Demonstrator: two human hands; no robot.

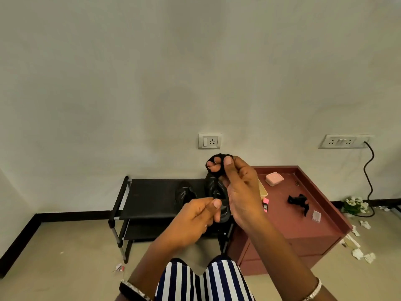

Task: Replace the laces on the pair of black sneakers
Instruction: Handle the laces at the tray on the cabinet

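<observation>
Pinching one end of a black lace (pixel 217 193) at frame centre, the left hand (pixel 196 220) sits below the right hand (pixel 239 190), whose fingers (pixel 213 168) carry the lace wound in loops. Behind them, two black sneakers (pixel 184 193) rest on a black shoe rack (pixel 149 196). At right, a maroon table (pixel 288 218) holds another black lace (pixel 298 202) and a pink box (pixel 274 178).

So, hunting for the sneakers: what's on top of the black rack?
Two black sneakers sit on the black rack; the right one is partly hidden behind the hands holding a black lace.
</observation>
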